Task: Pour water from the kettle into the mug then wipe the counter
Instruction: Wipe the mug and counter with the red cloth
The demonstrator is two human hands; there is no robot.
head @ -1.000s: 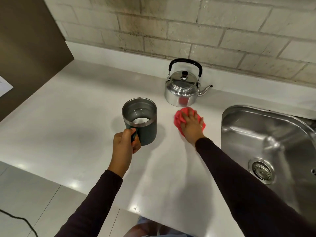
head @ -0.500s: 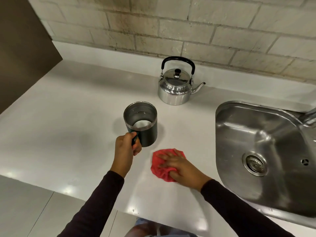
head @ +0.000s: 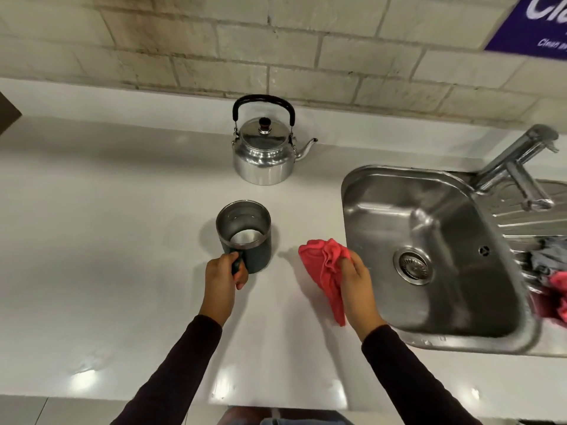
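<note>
While the left hand keeps its grip clenched round the handle of the dark mug, which stands on the white bench, the right hand grasps a bunched red cloth just right of the mug, near the sink. Farther back stands the steel kettle, well apart from both hands.

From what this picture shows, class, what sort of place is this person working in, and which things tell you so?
Most likely a kitchen, perhaps a shared one: a steel sink with a tap set into a white counter, and a metal kettle by the tiled wall.
</note>
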